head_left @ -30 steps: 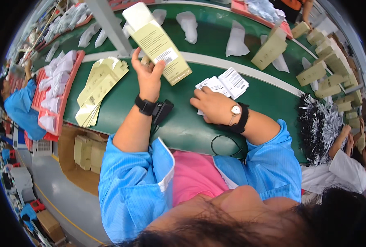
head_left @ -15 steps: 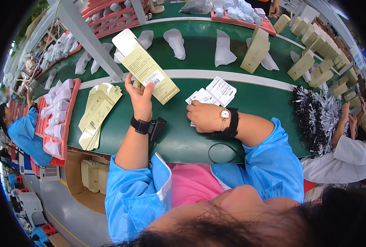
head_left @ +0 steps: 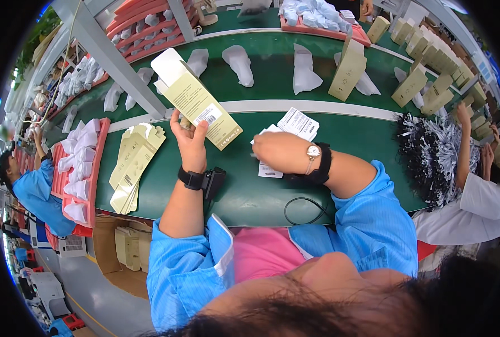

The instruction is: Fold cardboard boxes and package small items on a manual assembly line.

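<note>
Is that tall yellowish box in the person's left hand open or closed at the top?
Open: the carton held by the left hand has its top flap standing up, showing white inside.

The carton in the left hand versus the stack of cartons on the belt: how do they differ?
The held carton is opened into a box, flap open; the stack of cartons lies folded flat. The left hand lifts one off the green belt; the stack rests there untouched. Both are pale yellow-green.
</note>
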Tool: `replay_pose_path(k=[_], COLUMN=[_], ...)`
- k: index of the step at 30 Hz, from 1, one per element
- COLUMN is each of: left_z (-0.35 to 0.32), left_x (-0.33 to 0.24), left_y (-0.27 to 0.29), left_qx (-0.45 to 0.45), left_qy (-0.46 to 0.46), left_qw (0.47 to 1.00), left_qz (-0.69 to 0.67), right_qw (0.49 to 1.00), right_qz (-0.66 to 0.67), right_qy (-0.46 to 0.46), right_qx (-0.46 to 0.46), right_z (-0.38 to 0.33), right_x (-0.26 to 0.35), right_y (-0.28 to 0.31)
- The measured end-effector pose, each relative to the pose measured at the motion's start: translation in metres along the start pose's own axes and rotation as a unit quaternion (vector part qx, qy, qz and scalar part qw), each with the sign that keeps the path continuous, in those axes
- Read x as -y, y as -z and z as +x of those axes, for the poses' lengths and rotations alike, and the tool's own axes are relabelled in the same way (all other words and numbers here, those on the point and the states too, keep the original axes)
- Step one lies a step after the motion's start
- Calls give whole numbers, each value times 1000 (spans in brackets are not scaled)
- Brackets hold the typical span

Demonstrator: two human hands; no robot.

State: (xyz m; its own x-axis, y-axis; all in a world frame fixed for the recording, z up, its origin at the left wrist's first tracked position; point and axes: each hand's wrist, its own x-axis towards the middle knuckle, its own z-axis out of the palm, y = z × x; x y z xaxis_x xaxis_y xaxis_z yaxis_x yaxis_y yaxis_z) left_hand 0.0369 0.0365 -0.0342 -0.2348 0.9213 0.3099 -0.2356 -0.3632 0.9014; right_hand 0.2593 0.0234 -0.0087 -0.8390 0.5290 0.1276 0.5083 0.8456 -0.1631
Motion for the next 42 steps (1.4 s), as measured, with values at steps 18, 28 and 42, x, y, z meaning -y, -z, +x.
replay_pose_path(k=[18, 28, 42], left_z=[-4, -7, -15], left_x=[1, 4, 2], left_y=[-1, -3, 22], left_qx=[9, 23, 248], left_qy=[-2, -7, 150], left_qw=[1000, 1000, 901], left_qz=[7, 13, -322], right_qw=[918, 879, 782], right_qz=[69, 178, 507], right_qy=[-20, -55, -106], right_qx=[-390, -440, -346], right_z=[-5, -4, 4], right_x=[-10, -29, -40], right_y=[57, 57, 43])
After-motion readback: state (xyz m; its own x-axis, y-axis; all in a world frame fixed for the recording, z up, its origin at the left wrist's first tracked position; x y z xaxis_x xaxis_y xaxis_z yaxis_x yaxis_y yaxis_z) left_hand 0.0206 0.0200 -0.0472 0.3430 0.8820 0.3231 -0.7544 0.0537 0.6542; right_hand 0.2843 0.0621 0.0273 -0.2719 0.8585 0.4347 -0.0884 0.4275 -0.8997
